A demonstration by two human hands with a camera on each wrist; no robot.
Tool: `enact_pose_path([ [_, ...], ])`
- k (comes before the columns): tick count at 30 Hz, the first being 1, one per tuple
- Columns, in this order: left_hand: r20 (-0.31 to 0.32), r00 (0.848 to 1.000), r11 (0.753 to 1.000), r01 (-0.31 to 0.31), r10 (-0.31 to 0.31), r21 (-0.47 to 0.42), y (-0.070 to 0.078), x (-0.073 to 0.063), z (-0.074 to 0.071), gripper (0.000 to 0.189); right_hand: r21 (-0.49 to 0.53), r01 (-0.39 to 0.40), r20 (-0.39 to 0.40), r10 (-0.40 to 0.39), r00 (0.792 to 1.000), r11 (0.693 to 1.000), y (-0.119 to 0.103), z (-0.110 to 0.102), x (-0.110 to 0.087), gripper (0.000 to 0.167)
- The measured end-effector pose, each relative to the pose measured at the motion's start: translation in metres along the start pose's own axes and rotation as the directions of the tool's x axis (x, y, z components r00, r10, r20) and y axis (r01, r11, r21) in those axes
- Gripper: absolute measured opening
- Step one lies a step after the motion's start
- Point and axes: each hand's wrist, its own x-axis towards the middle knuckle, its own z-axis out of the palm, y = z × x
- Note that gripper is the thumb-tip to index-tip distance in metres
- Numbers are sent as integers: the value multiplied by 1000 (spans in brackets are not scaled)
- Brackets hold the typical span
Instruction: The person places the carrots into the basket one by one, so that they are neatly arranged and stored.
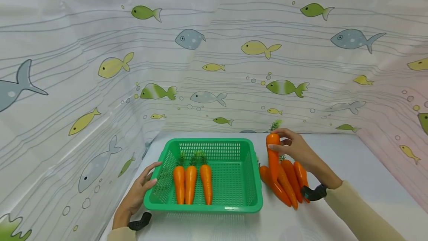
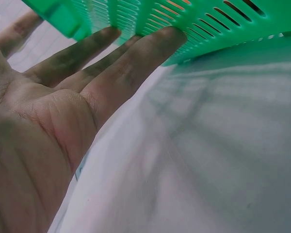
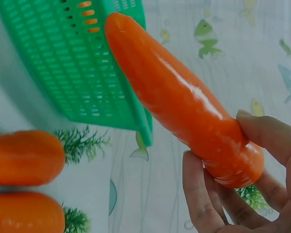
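Observation:
My right hand (image 1: pixel 294 148) grips an orange carrot (image 1: pixel 273 155) with a green leafy top near its thick end, holding it above the other carrots to the right of the basket. In the right wrist view the thumb and fingers close round the thick end of that carrot (image 3: pixel 179 92), its tip pointing toward the basket wall. A green plastic basket (image 1: pixel 204 208) stands in the middle of the table with three carrots (image 1: pixel 190 183) lying side by side in its left half. My left hand (image 1: pixel 137 192) touches the basket's left side; in the left wrist view its fingers (image 2: pixel 136 63) are extended against the slotted wall.
Several loose carrots (image 1: pixel 291 181) lie fanned out on the white table (image 1: pixel 354 166) right of the basket. A fish-patterned sheet (image 1: pixel 214 66) hangs behind the table and along its left and right sides.

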Motion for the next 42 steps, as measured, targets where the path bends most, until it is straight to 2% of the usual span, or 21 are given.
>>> enact_pose_path([
  [6,24,1000,1000,-16,15,8,2,2,1,56,-5,-2,23,2,1000,1000,-8,11,8,59],
  [13,17,1000,1000,-13,13,24,1,-1,-1,56,106,17,88,-27,996,994,-19,32,17,55],
  [22,17,1000,1000,1,-2,31,4,-1,0,57,155,23,168,-50,985,988,-32,63,29,55],
  [33,37,999,999,-19,18,42,4,1,-2,57,192,-30,227,-14,974,981,-39,100,47,52],
  [42,47,999,999,-19,17,35,4,-1,-4,57,162,-71,244,29,969,984,-47,131,59,49],
])
